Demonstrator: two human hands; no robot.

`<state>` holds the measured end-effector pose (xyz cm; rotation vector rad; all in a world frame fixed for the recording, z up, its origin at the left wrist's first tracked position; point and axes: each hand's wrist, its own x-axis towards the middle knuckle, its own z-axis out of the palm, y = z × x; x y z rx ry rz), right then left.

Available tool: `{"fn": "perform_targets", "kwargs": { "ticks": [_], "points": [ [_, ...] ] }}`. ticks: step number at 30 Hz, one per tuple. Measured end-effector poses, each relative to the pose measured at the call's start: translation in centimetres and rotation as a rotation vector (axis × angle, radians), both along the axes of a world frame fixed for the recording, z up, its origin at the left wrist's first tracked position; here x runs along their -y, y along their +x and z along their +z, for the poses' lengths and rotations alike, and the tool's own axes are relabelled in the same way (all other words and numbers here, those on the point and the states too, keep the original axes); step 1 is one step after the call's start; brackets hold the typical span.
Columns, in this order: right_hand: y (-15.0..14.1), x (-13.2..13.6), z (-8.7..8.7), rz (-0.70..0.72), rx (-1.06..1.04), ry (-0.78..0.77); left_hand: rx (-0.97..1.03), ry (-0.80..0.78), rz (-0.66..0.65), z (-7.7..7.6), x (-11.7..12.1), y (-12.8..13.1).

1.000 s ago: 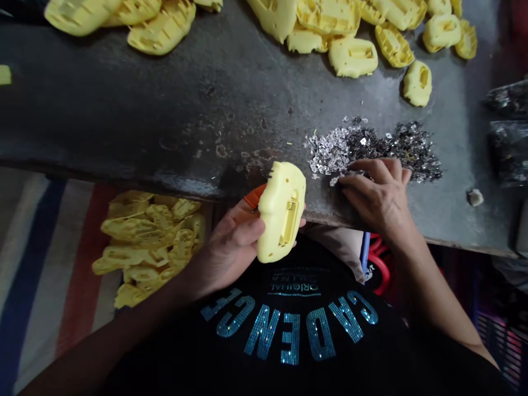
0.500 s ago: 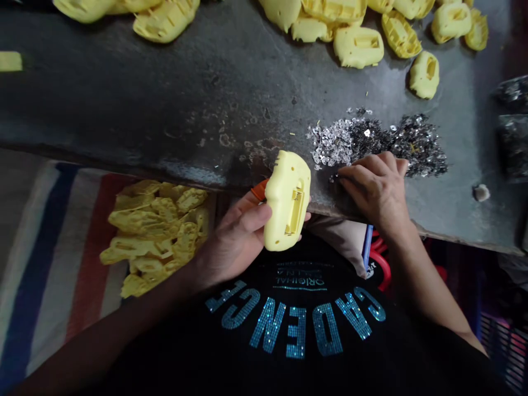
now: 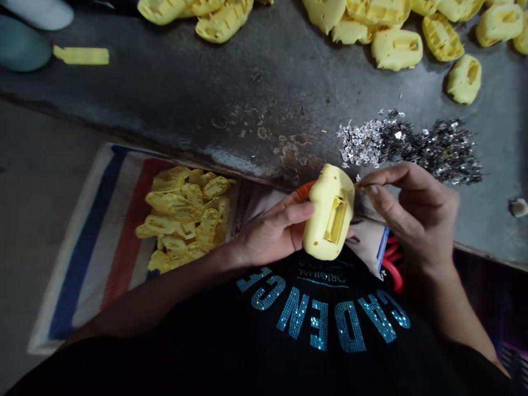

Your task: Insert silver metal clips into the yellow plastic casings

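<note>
My left hand (image 3: pixel 272 231) grips a yellow plastic shell (image 3: pixel 330 220) upright at the near edge of the dark worktable (image 3: pixel 231 104), its recessed slot facing me. An orange piece (image 3: pixel 306 190) shows behind the shell, between it and my fingers. My right hand (image 3: pixel 412 212) is lifted off the table beside the shell, thumb and forefinger pinched on something tiny near the shell's top right. A heap of small shiny metal parts (image 3: pixel 408 146) lies on the table just beyond that hand.
More yellow shells (image 3: pixel 396 47) are piled along the table's far edge, with others (image 3: pixel 206 14) at the top left. A striped sack (image 3: pixel 99 242) on the floor to my left holds several yellow parts (image 3: pixel 181 217). A red and blue object (image 3: pixel 388 258) sits under the table edge.
My right hand left the metal heap, rose and came over to the shell's top with its fingers pinched. The view has shifted left; the shell stays in my left hand.
</note>
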<state>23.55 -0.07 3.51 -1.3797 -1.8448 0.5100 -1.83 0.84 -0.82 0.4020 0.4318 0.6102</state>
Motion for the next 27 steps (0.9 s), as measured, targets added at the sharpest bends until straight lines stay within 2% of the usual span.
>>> {"fn": "perform_targets", "kwargs": {
  "ticks": [3, 7, 12, 18, 22, 27],
  "points": [
    [-1.6, 1.2, 0.0, 0.031, -0.171, 0.0, -0.017, -0.004, -0.017, -0.1, 0.3, 0.5],
    [-1.5, 1.8, -0.5, 0.022, -0.1, 0.06, 0.009, -0.013, -0.033, 0.1, 0.7, 0.7],
    [-0.6, 2.3, 0.4, 0.049, -0.039, 0.087, 0.017, 0.007, -0.064, 0.5, 1.0, 1.0],
    [-1.4, 2.0, 0.3, 0.091, -0.283, 0.057, 0.075, 0.039, -0.056, 0.4, 1.5, 1.5],
    [-1.5, 2.1, -0.1, 0.082, -0.217, 0.101, 0.047, 0.047, -0.039, 0.0, 1.8, 1.4],
    [-1.2, 2.4, 0.4, 0.075, -0.129, 0.139, 0.028, 0.053, -0.041, 0.0, 1.9, 1.4]
  ]
}}
